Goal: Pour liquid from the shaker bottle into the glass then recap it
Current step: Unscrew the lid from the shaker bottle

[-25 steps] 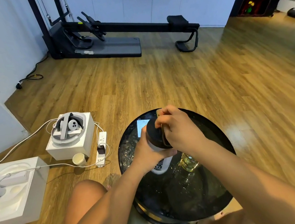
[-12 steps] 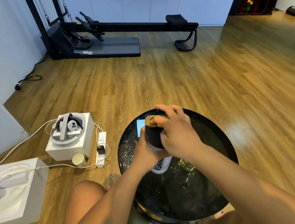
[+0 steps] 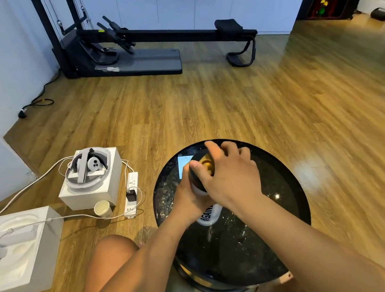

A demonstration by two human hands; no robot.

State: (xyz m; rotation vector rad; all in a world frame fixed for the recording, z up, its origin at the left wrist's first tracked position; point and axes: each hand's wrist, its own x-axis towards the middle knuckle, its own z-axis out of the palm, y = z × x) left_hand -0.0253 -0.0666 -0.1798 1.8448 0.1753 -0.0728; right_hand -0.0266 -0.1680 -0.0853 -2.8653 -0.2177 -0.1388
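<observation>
Head view | 1 shaker bottle (image 3: 208, 214) | left hand (image 3: 188, 196) grips body | right hand (image 3: 227, 175) clasps lid (image 3: 205, 166)

— That round black table (image 3: 291, 208), what is it made of?
— It looks like polished stone or glass: glossy, speckled, throwing back reflections. The white shaker bottle (image 3: 207, 218) looks like smooth plastic, with a matt black lid (image 3: 194, 176).
— And the brown plank floor (image 3: 206, 109)?
— Wood-grain boards, with a satin sheen. The two white square boxes (image 3: 94, 194) look like matt card.
</observation>
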